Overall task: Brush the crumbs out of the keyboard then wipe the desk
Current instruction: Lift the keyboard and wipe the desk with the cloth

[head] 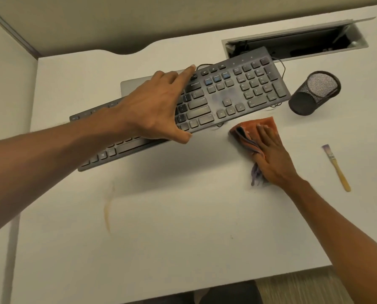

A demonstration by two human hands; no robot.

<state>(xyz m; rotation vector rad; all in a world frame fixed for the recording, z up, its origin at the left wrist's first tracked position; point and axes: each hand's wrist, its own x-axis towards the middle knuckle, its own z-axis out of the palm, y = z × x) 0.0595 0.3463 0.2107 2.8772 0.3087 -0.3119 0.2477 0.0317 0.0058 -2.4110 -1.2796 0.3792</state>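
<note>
A black keyboard [227, 91] is held up off the white desk [183, 227], slanting from lower left to upper right. My left hand [154, 108] grips it across the middle, thumb under the near edge and fingers over the far edge. My right hand [271, 156] presses flat on an orange cloth [249, 130] on the desk just right of the keyboard's shadow. A small brush [336, 167] with a yellow wooden handle lies on the desk to the right of that hand.
A black mesh pen cup [314, 93] stands right of the keyboard. An open cable hatch [292, 40] sits at the desk's back, with the keyboard's cord running toward it. A grey pad [134, 86] lies behind the keyboard. A faint yellowish streak [107, 211] marks the desk.
</note>
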